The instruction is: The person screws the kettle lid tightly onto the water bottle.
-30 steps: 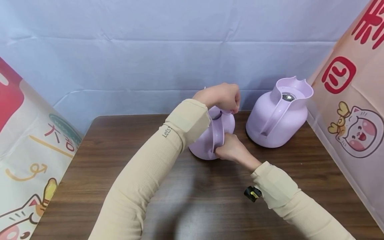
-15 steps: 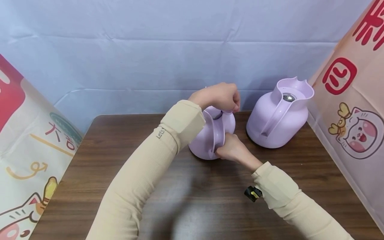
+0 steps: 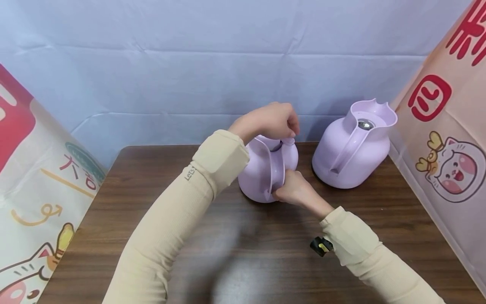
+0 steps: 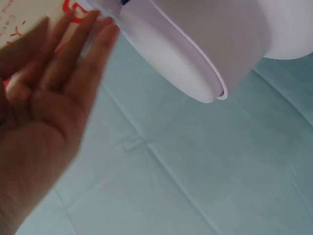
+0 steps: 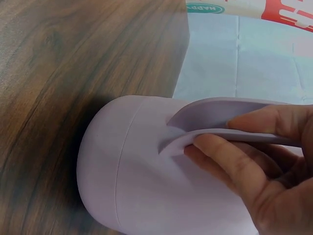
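A lilac thermos jug stands on the wooden table, partly hidden behind my left forearm. My right hand grips its handle; in the right wrist view the thumb presses into the handle's groove and the fingers curl under its edge. Over the top of the jug, my left hand bends down with its fingertips close to the rim. The left wrist view shows that hand's fingers fairly straight and the palm bare, beside the pale jug.
A second lilac thermos jug, lidless with a silvery mouth, stands to the right on the brown table. Blue cloth hangs behind. Printed banners flank both sides, the right banner close by the second jug. A small black device sits at the right cuff.
My left hand and forearm have shifted a little to the left over the jug, and more of its rim shows. The right hand keeps its grip on the handle, and both jugs stay put.
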Tool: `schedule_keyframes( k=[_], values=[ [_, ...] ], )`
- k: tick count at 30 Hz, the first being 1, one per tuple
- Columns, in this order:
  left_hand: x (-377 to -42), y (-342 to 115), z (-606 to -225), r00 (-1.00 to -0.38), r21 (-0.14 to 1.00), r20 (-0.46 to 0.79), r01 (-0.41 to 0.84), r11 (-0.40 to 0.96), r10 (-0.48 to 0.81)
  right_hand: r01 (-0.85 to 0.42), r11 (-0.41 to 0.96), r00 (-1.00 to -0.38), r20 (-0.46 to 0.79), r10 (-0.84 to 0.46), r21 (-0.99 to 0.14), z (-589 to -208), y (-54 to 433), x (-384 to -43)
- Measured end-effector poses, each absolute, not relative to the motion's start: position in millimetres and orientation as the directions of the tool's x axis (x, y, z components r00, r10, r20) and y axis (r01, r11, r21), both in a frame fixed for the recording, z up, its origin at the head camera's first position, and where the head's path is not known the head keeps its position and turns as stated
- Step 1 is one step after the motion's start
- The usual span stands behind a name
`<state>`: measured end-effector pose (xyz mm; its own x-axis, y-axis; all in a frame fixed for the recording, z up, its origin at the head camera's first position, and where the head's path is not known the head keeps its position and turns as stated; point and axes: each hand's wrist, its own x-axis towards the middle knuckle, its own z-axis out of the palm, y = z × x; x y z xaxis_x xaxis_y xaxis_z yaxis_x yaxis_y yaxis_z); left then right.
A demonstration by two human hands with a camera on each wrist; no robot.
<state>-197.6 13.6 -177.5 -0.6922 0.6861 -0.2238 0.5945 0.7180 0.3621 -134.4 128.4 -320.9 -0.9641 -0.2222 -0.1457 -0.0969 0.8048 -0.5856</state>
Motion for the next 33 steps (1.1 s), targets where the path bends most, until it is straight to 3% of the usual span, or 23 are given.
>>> schedule_keyframes(
  k=[8,17,33],
  values=[
    [-190.8,-8.8,-175.7,-0.807,0.485,-0.231,0.388,0.784,0.543,-0.158,0.808,-0.962,-0.095,-0.255,-0.568,-322.0,128.4,-132.1],
    [-181.4,-32.7,-182.8,-0.886,0.458,-0.183,0.306,0.835,0.425,-0.191,0.811,-0.961,-0.061,-0.269,-0.553,-323.9,130.2,-126.2],
    [-168.7,-60.6,-250.8,-0.905,0.437,-0.166,0.288,0.852,0.391,-0.308,0.750,-0.937,0.048,-0.346,-0.585,-331.6,136.8,-117.4]
  ],
)
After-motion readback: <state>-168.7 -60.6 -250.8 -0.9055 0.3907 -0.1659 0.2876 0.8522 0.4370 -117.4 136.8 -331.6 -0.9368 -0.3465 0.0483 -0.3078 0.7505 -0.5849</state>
